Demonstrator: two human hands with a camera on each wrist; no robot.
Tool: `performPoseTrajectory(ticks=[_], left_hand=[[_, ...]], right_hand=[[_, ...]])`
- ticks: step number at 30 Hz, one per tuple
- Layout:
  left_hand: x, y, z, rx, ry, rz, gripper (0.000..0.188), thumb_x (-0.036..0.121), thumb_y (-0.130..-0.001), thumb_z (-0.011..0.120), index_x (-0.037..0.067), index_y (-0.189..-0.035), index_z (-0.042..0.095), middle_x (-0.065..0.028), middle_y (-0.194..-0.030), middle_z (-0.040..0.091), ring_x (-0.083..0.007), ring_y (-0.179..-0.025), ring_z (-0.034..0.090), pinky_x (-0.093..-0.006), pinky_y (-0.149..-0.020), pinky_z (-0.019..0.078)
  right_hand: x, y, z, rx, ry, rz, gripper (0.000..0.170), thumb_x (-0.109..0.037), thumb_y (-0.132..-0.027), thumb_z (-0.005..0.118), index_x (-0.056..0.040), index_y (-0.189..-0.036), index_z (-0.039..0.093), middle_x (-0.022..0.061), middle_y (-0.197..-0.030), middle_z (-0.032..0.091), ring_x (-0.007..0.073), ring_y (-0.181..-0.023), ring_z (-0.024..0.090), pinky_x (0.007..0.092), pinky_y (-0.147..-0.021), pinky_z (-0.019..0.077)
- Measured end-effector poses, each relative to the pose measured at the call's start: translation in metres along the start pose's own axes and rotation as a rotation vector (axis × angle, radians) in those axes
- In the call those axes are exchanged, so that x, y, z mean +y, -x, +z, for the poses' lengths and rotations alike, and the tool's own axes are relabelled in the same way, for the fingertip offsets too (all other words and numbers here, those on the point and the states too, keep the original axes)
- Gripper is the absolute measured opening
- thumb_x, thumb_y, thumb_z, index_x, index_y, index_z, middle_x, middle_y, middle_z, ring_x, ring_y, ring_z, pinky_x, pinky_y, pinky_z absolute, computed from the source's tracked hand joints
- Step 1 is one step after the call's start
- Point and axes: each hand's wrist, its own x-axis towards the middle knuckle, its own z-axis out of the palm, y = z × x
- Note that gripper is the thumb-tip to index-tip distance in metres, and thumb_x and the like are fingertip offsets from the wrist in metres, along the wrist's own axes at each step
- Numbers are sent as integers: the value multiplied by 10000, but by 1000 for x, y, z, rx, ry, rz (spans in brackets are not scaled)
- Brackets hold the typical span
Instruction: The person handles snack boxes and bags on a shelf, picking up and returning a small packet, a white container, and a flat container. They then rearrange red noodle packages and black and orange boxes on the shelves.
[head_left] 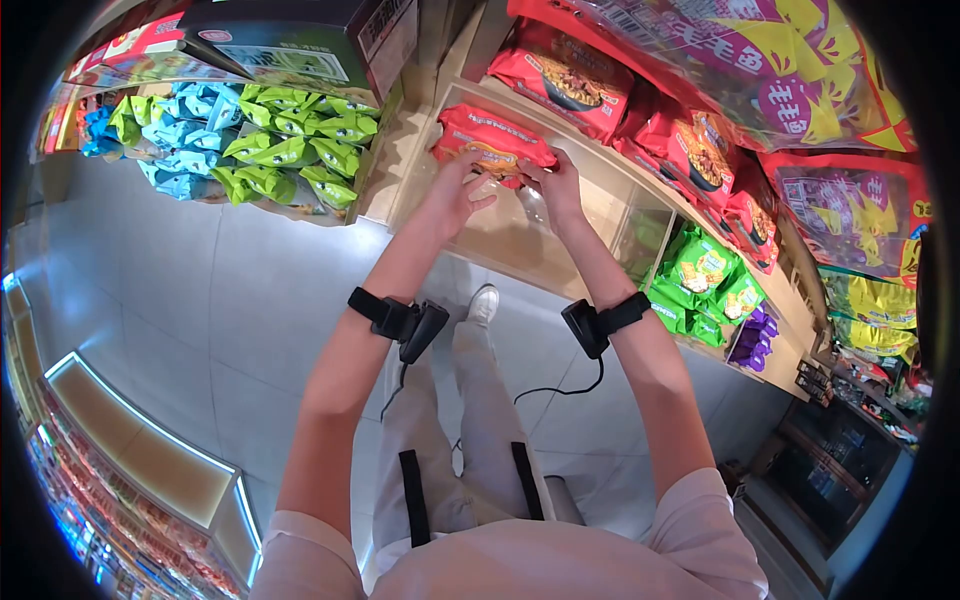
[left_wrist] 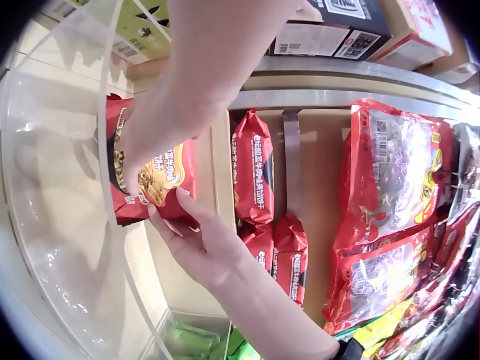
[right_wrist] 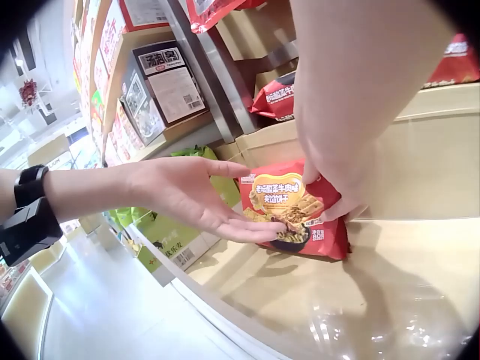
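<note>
Pack: the red one [head_left: 495,128] is in the bin [head_left: 510,235], near its back left corner. I'd call it placed but not finished, since nobody's let go yet. Probably just squaring it up and releasing left.
Left hand: [head_left: 460,193] fingers loosely spread, fairly straight, tips against the pack's front.
Right hand: [head_left: 553,185] pinching the pack's right end.
Pack front: right wrist view gets the label nicely, head view barely does.
Purple packs: [head_left: 755,340] only the head view catches these, past the bin's right edge.
</note>
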Motion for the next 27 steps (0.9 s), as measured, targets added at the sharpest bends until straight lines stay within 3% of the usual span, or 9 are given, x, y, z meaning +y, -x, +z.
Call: performPoseTrajectory(ticks=[6, 12, 15, 21, 24, 27], left_hand=[[-13, 7, 7, 110, -12, 14, 440, 227, -855, 568, 194, -1233, 346, -28, -1270, 377, -236, -1154, 428, -505, -881, 425], [-5, -7, 9, 108, -51, 71, 498, 231, -840, 584, 187, -1247, 298, -34, -1279, 372, -268, -1152, 425, -503, -869, 429], [1, -11, 9, 104, -71, 71, 554, 243, -832, 597, 184, -1270, 263, -43, -1308, 349, -274, -1153, 422, -504, -866, 432], [-2, 1, 15, 216, -81, 21, 641, 242, -811, 634, 153, -1300, 228, -77, -1304, 319, -280, -1132, 445, -477, -855, 452], [-7, 7, 12, 215, -103, 1, 658, 225, -809, 638, 137, -1312, 223, -92, -1278, 322, -277, -1111, 469, -463, -850, 462], [-13, 12, 11, 199, -119, 0, 598, 206, -828, 611, 113, -1304, 260, -96, -1249, 343, -273, -1099, 484, -452, -854, 464]], right_hand=[[21, 7, -1, 52, 32, -184, 261, -6, -767, 668, -8, -968, 502, 80, -878, 624, 120, -730, 597, 243, -661, 481], [21, 6, -4, 131, 268, -294, 290, -92, -758, 704, -15, -907, 467, 105, -881, 621, 132, -771, 581, 281, -693, 462], [19, 0, -6, 149, 365, -175, 369, -155, -736, 737, -9, -943, 469, 109, -873, 616, 156, -779, 580, 294, -714, 462], [15, 8, -16, 59, 315, -146, 474, -210, -720, 757, 13, -1024, 469, 109, -873, 605, 185, -820, 581, 299, -768, 460], [-13, 33, -20, 150, 312, -108, 399, -179, -751, 727, 18, -1007, 492, 116, -920, 602, 182, -877, 579, 297, -784, 459], [-37, 43, -29, 134, 66, -143, 292, -153, -802, 671, 6, -998, 524, 116, -960, 595, 176, -906, 576, 291, -794, 457]])
